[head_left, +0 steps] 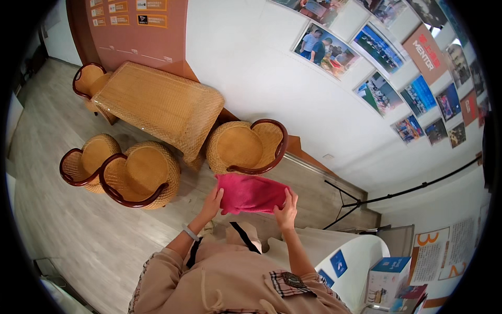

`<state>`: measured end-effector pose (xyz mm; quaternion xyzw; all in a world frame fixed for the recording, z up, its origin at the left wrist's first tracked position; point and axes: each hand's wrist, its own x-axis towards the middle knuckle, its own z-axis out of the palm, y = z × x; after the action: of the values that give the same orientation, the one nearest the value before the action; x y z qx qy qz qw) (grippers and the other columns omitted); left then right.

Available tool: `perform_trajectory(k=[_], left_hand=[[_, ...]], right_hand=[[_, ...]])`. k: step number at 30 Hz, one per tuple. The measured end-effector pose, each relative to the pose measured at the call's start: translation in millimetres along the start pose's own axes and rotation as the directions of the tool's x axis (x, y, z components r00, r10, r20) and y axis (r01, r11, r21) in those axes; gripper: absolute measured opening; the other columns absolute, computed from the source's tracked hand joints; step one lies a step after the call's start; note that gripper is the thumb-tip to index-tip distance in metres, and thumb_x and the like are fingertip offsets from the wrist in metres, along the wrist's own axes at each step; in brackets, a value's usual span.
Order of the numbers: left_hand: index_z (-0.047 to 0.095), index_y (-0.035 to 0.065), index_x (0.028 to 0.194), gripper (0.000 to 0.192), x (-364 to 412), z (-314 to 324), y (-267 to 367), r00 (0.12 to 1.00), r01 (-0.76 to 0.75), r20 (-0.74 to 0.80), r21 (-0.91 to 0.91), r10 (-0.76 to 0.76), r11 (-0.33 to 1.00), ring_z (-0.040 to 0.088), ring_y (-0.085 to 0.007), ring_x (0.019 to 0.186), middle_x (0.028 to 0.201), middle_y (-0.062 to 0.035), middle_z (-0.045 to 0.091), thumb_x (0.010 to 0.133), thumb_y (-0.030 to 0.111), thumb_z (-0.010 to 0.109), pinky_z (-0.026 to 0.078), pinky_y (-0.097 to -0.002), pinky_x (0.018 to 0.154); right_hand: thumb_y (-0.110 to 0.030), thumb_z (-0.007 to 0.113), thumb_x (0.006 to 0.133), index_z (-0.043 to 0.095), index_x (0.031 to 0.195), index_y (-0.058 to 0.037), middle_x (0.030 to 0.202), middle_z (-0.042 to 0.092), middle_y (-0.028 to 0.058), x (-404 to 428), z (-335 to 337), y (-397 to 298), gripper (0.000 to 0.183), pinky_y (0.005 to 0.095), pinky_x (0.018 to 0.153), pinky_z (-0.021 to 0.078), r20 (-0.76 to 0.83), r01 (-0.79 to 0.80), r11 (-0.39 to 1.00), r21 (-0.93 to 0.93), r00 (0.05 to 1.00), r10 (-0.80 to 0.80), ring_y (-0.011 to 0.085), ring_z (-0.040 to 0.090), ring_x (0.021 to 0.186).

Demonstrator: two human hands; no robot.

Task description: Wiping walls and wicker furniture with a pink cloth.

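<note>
A bright pink cloth (pixel 251 194) is stretched between my two hands in front of my body, above the floor. My left hand (pixel 213 202) grips its left end, with the thumb on top. The right end is pinched in my right hand (pixel 287 208), fingers over the upper corner and thumb below. The cloth looks folded, and its surface is slightly rumpled. Just beyond it stands a woven rattan armchair (pixel 240 147) with a dark red wooden rail; the cloth's upper edge meets the chair's near side in the view, and whether they touch I cannot tell.
A woven rattan table (pixel 160 104) stands along the wall, with more rattan chairs (pixel 147 168) around it. On the right are a black tripod stand (pixel 359 203) and a white curved counter (pixel 353 255) carrying a printed box (pixel 386 280). Photographs (pixel 327 51) cover the wall.
</note>
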<state>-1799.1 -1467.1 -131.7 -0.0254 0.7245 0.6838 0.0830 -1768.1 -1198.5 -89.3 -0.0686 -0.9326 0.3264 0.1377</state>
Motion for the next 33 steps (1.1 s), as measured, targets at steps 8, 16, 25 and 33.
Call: perform_trajectory(k=[8, 16, 25, 33], left_hand=[[0.040, 0.0014, 0.134, 0.043, 125.3, 51.4, -11.4, 0.987, -0.056, -0.152, -0.064, 0.045, 0.996, 0.057, -0.0301, 0.104, 0.115, -0.0186, 0.058, 0.099, 0.026, 0.041, 0.041, -0.0353, 0.090], [0.034, 0.0047, 0.139, 0.051, 122.5, 102.7, -130.9, 0.854, 0.497, -0.272, 0.174, -0.444, 0.850, 0.057, -0.0258, 0.104, 0.119, -0.0170, 0.057, 0.093, 0.021, 0.050, 0.045, -0.0342, 0.088], [0.052, 0.0028, 0.122, 0.033, 69.5, 149.8, -120.2, 0.613, 0.683, -0.445, -0.117, -0.652, 0.721, 0.060, -0.0230, 0.101, 0.116, -0.0144, 0.059, 0.092, 0.015, 0.053, 0.048, -0.0316, 0.085], [0.057, 0.0021, 0.113, 0.025, 15.8, 204.0, -130.6, 0.456, 0.662, -0.530, -0.335, -0.715, 0.671, 0.063, -0.0201, 0.092, 0.102, -0.0116, 0.065, 0.092, 0.017, 0.054, 0.049, -0.0311, 0.080]], right_hand=[[0.009, 0.055, 0.061, 0.035, 0.138, -0.0074, 0.142, 0.032, 0.0161, 162.2, 12.4, 70.8, 0.081, 0.0394, 0.087, 0.0503, 0.068, 0.191, 0.977, -0.090, 0.980, -0.185, 0.0381, 0.043, 0.122], [-0.023, 0.064, 0.075, 0.046, 0.130, -0.0057, 0.145, 0.030, 0.0178, 251.8, 130.3, 218.1, 0.060, 0.0464, 0.090, 0.0379, 0.547, 0.538, 0.660, -0.524, 0.807, -0.223, 0.0354, 0.044, 0.119], [-0.044, 0.058, 0.083, 0.039, 0.136, -0.0058, 0.140, 0.035, 0.0209, 260.1, 216.9, 185.3, 0.068, 0.0456, 0.090, 0.0351, 0.908, 0.809, 0.579, 0.102, 0.162, -0.386, 0.0357, 0.045, 0.118], [-0.019, 0.048, 0.086, 0.029, 0.144, -0.0139, 0.134, 0.042, 0.0248, 272.1, 172.4, 258.1, 0.061, 0.0486, 0.091, 0.0367, 0.823, 0.922, 0.328, 0.208, 0.016, -0.567, 0.0413, 0.050, 0.109]])
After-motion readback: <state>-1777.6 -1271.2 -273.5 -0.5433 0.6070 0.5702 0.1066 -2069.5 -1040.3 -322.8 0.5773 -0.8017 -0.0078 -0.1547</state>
